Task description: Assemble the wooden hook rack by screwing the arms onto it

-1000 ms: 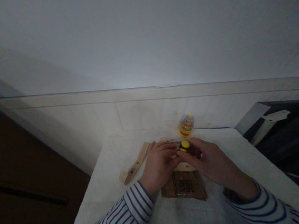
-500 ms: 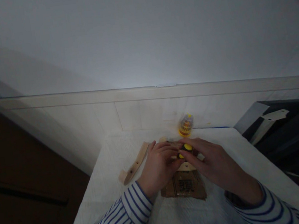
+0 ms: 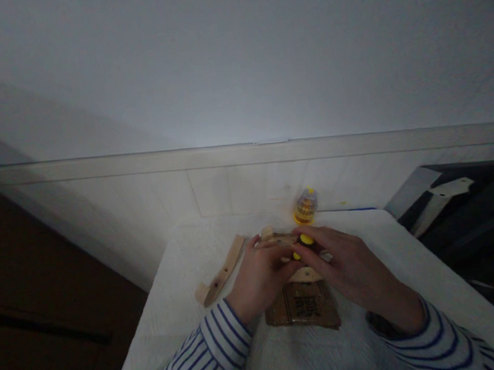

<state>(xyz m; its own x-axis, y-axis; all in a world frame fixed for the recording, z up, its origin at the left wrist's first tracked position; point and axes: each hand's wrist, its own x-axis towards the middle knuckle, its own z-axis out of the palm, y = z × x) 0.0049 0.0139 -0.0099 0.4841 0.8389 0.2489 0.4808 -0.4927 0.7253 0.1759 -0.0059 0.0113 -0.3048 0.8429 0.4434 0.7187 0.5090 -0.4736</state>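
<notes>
Work area: table (image 3: 174,293) under a white cloth, lower centre of the frame; light is poor and fine detail is lost.
Right hand (image 3: 351,268): fingers closed together round a yellow-capped tool (image 3: 306,240), the cap showing above the fingertips.
Left hand (image 3: 260,275): fingers curled down and closed on the wooden part (image 3: 304,275), fingertips touching the tool's lower end; the thumb is hidden.
Location of work: the wooden part lies between the two hands at frame centre, resting on a brown packet (image 3: 303,308).
Change noted: over the last second the yellow cap has tilted and swung slightly within the right fingers, and a second small yellow spot now shows just below and left of it. Both hands have kept their place.
Assessment: the tool is being worked on the spot against the wooden part; neither has been released or shifted across the table.
Nearby: a loose wooden strip (image 3: 222,271) with holes lies just left of the left hand, untouched. A small bottle (image 3: 305,207) stands at the table's far edge, just above the hands. A dark object (image 3: 487,225) fills the right of the frame.
</notes>
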